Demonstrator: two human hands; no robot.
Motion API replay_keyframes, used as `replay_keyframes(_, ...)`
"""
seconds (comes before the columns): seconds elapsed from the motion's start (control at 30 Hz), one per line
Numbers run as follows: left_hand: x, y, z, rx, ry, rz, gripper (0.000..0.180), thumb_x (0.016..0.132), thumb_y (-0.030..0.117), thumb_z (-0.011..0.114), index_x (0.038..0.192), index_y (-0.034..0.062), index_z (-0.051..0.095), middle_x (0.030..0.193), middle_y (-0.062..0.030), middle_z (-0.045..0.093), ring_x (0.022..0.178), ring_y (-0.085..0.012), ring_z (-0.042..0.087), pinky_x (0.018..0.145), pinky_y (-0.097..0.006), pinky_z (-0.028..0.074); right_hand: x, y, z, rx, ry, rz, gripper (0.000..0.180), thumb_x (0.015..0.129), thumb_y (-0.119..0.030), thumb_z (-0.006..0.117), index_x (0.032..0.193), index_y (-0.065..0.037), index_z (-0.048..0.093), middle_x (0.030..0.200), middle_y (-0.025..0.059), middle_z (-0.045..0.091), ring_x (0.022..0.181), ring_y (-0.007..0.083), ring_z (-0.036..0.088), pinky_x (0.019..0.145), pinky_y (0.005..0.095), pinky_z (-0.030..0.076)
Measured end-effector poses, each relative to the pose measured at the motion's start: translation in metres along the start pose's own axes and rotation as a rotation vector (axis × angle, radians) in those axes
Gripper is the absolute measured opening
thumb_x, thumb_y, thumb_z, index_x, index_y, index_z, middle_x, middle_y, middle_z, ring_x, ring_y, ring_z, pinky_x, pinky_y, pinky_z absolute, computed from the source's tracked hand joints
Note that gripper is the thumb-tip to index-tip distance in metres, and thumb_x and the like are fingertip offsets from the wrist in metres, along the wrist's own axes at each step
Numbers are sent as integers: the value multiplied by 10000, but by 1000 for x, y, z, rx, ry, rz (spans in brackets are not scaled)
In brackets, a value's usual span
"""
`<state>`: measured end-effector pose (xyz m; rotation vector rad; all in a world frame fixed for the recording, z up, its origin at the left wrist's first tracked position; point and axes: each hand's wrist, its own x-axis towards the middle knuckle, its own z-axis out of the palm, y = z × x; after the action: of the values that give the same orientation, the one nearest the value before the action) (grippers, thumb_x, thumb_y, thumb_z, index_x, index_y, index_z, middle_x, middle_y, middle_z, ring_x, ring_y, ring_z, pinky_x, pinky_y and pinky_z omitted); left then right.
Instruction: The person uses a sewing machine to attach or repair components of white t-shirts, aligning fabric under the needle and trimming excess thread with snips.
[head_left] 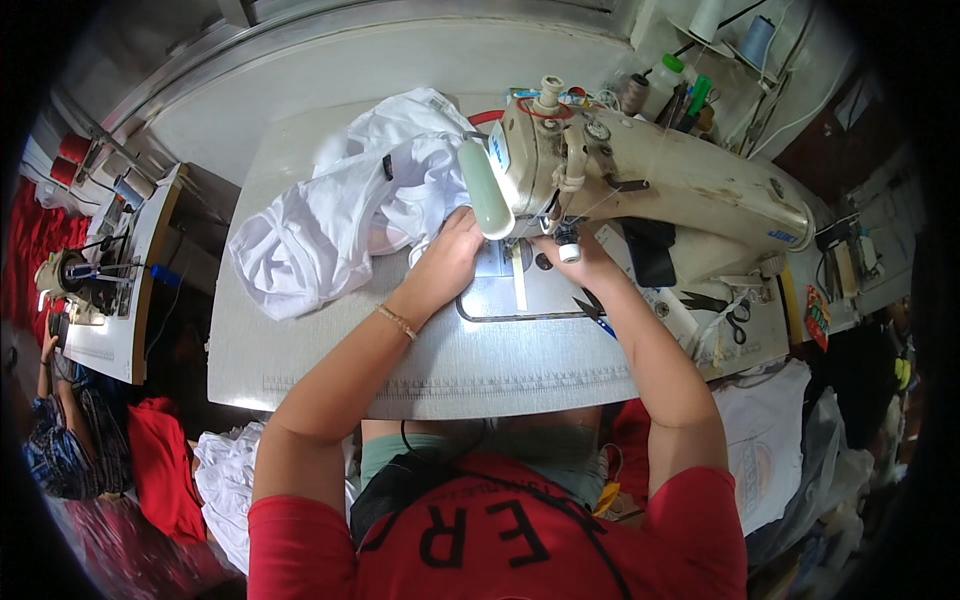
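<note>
A white garment (330, 215) lies bunched on the left of the sewing machine table, with a small dark label showing. My left hand (452, 258) is at its right edge, fingers bent onto the cloth beside the needle area. Over that hand hangs a pale green lamp (486, 190), lit. My right hand (588, 262) reaches in under the head of the sewing machine (650, 165); the machine parts hide most of its fingers. Between the hands, a narrow white strip (519, 282) lies on the metal bed plate.
Small thread snips (597, 313) lie by my right forearm, and black scissors (738, 318) farther right. Thread spools and a green-capped bottle (664, 80) stand behind the machine. At far left, another person's hand (48, 345) is at a second machine (80, 280).
</note>
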<state>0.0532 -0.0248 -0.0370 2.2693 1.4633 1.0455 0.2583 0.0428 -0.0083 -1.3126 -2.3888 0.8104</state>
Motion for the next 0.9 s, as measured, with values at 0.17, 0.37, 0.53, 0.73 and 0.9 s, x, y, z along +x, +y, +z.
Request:
replay_keyframes(0.17, -12, -1, -9, 16, -22, -48, 339, 788, -69, 413, 1112, -38, 510, 1163, -202, 544, 1104, -358, 487, 947, -413, 414, -78, -57, -63, 69, -299, -122, 177, 862, -156, 566, 978, -53, 653, 984, 126, 668, 926, 259, 634, 795, 320, 482)
replay_keyframes(0.37, -13, 1, -4, 104, 7, -57, 358, 788, -67, 410, 1135, -33, 493, 1182, -206, 531, 1104, -359, 485, 942, -410, 418, -104, 119, -243, -199, 1254, -10, 444, 935, -296, 542, 1261, 3, 502, 1241, 140, 535, 1143, 211, 503, 988, 332, 375)
replay_keyframes(0.53, -9, 3, 0, 54, 9, -40, 344, 787, -65, 411, 1123, -50, 485, 1192, -212, 522, 1107, -364, 482, 950, -413, 414, -107, 218, -299, 504, 958, 497, 566, 930, -450, 504, 1307, -28, 478, 1295, 165, 490, 1197, 278, 456, 1008, 397, 347)
replay_keyframes(0.73, -7, 1, 4, 62, 11, -12, 315, 800, -56, 415, 1108, -55, 483, 1175, -216, 526, 1107, -366, 481, 954, -418, 406, -128, 290, -220, 1059, 1205, -85, 536, 931, -485, 480, 1220, -37, 532, 1192, 114, 574, 1113, 215, 528, 968, 406, 386)
replay_keyframes(0.9, -9, 7, 1, 79, -22, -60, 301, 807, -53, 418, 1101, -55, 483, 1178, -220, 526, 1108, -370, 481, 953, -416, 404, -114, 241, -305, 682, 929, 348, 532, 928, -482, 484, 1230, -47, 524, 1193, 107, 566, 1156, 246, 488, 990, 396, 366)
